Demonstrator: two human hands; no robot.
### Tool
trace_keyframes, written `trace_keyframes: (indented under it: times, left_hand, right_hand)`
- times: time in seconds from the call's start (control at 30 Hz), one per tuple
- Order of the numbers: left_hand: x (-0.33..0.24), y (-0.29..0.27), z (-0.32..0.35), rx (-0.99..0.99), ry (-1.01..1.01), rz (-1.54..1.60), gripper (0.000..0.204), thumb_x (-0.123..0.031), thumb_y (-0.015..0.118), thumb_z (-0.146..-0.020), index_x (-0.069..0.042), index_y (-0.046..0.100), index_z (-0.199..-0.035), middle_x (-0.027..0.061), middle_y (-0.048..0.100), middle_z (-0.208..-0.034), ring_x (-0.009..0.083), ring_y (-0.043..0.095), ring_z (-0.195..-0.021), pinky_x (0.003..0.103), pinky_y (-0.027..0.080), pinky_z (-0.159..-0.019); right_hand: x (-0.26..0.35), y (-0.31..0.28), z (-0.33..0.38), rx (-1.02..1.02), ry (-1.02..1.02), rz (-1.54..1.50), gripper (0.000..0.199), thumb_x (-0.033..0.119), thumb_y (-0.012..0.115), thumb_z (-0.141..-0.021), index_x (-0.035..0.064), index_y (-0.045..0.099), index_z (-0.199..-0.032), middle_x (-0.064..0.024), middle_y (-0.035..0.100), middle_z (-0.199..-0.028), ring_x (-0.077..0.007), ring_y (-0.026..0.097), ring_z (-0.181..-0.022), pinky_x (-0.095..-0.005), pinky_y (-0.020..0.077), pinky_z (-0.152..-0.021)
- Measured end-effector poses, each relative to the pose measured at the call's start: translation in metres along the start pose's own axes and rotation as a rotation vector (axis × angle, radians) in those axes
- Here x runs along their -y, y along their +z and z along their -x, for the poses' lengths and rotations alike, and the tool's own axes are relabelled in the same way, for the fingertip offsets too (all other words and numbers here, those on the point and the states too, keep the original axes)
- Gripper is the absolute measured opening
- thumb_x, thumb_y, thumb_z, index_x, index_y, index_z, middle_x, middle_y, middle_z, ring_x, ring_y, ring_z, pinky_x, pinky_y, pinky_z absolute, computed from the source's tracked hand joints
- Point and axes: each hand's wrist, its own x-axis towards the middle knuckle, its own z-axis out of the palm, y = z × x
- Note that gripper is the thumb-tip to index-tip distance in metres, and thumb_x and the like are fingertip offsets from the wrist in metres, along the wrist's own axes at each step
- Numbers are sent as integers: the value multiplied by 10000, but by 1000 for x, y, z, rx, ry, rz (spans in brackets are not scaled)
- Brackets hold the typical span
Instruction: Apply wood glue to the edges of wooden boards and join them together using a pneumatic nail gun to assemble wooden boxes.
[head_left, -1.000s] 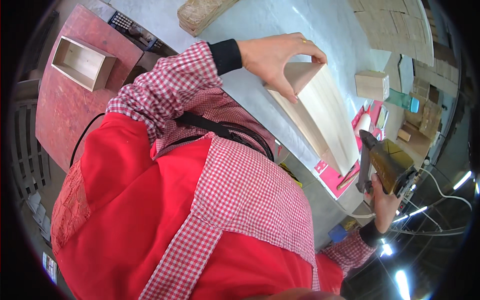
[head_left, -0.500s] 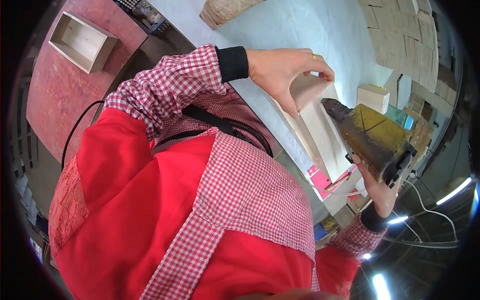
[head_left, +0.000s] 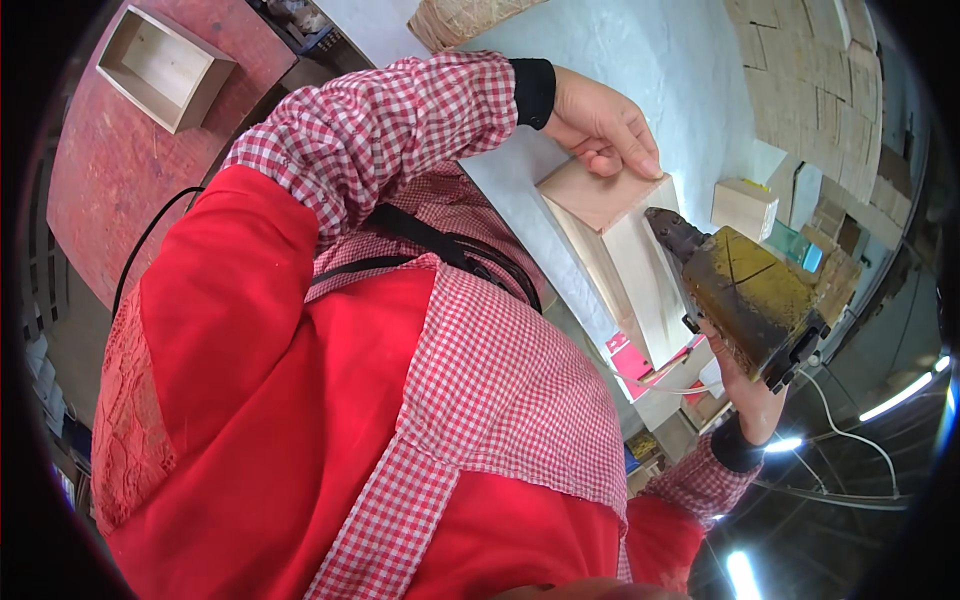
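A long pale wooden box (head_left: 650,285) stands at an angle on the white-covered table, its end panel (head_left: 590,195) facing up toward me. My left hand (head_left: 605,125) is at that panel, fingers bent and tips pressed on its upper edge and corner. My right hand (head_left: 738,375) is wrapped round a worn yellow and black nail gun (head_left: 750,285). The tool's dark nose points up and left, beside the box's long side near the end panel; whether it touches the wood I cannot tell. The tool body hides part of my right fingers.
An open wooden box (head_left: 165,70) rests on a red table (head_left: 110,170) at left. Stacked wooden pieces (head_left: 810,90) fill the far right, with a small wooden block (head_left: 745,205) nearby. A brown wrapped bundle (head_left: 465,20) lies at the back. A pale hose (head_left: 830,425) trails at right.
My left hand has shifted up from a wide span across the end panel to bent fingers at its upper edge. The nail gun has barely moved beside the box.
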Motion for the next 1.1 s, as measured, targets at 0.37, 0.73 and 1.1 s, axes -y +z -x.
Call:
trace_keyframes:
  times: [0.37, 0.73, 1.1]
  left_hand:
    - [-1, -1, -5, 13, -23, 58, 217, -198, 682, -963, 7, 669, -1033, -35, 601, -728, 16, 516, -530, 169, 428, -512]
    - [-5, 13, 4, -135, -54, 69, 205, -193, 692, -957, 0, 687, -1027, -31, 639, -822, 14, 531, -535, 160, 470, -532]
    - [10, 43, 43, -372, 503, -1136, 965, -474, 907, -602, -72, 500, -1379, 158, 496, -1327, 307, 481, -1241, 407, 419, -1052]
  right_hand:
    - [1, 0, -1, -11, -48, 52, 558, 147, 899, -751, -30, 628, -1206, -158, 710, -1115, -244, 700, -955, -343, 558, -833]
    - [4, 0, -4, -29, -14, -31, 584, 122, 899, -744, -24, 613, -1232, -150, 708, -1131, -233, 700, -949, -336, 558, -829]
    - [0, 4, -13, 56, 63, -46, 501, 147, 887, -768, -13, 659, -1184, -116, 725, -1100, -197, 692, -954, -326, 551, -841]
